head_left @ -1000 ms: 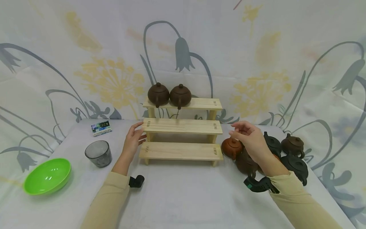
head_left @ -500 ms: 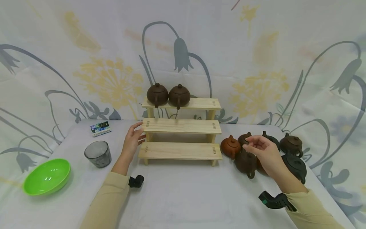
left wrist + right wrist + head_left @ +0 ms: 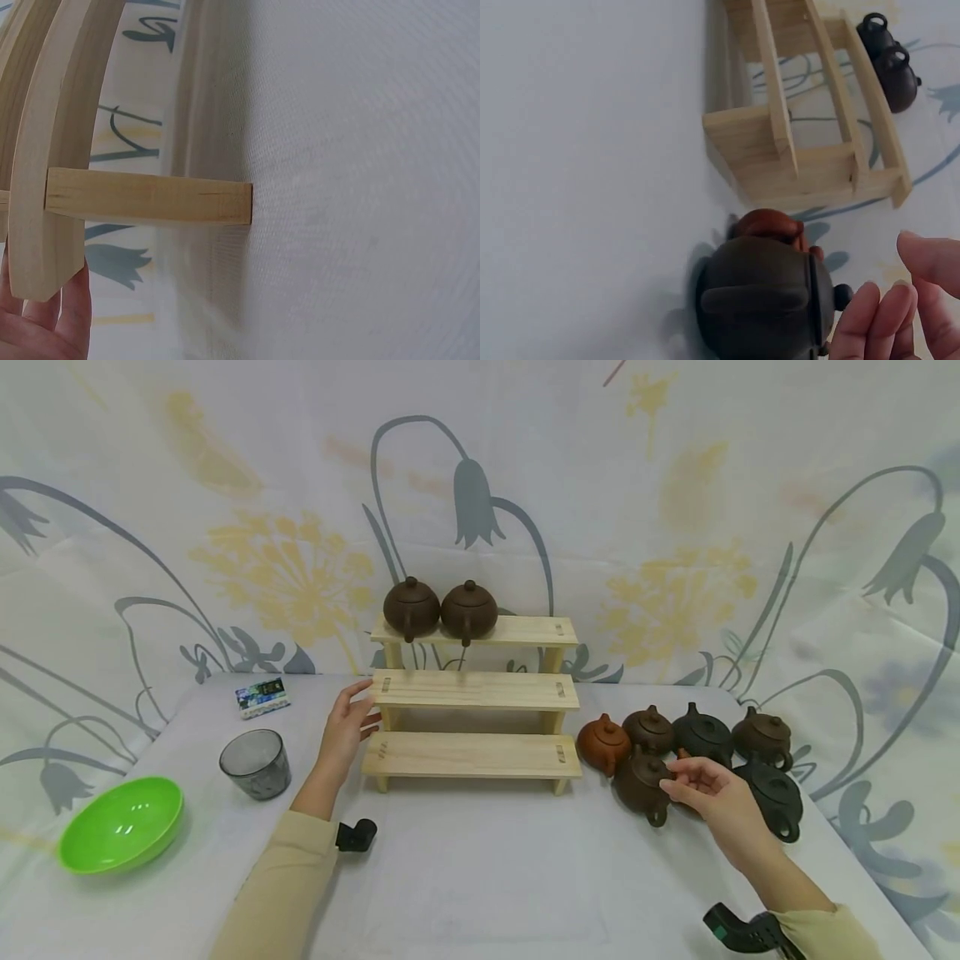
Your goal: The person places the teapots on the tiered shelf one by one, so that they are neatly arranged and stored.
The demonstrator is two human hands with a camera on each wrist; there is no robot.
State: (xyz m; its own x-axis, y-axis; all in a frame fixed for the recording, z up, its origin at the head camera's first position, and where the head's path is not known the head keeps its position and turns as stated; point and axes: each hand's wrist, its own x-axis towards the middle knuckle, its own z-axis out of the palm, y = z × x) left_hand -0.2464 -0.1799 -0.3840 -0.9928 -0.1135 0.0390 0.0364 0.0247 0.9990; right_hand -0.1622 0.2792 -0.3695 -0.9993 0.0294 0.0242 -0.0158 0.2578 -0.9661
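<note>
My left hand [image 3: 347,727] grips the left end of the middle board of a three-tier wooden display stand [image 3: 472,753]; in the left wrist view the fingers [image 3: 73,307] show on both sides of that board end. My right hand [image 3: 716,802] hovers by the lid of a dark brown teapot [image 3: 643,787], thumb and fingers bent but apart, with nothing between them. Its fingertips [image 3: 866,300] are close to the lid knob in the right wrist view. An orange-brown teapot [image 3: 603,743] stands between this pot and the stand.
Two dark brown teapots [image 3: 468,610] sit on the top tier. More pots, including a black teapot [image 3: 702,735], crowd around the right hand. At the left are a green bowl [image 3: 123,827], a grey glass cup [image 3: 257,764] and a small patterned box [image 3: 262,697].
My right hand has moved right and toward me, from beside the stand to the dark brown teapot's lid, uncovering pots behind it. The left hand keeps its place on the stand.
</note>
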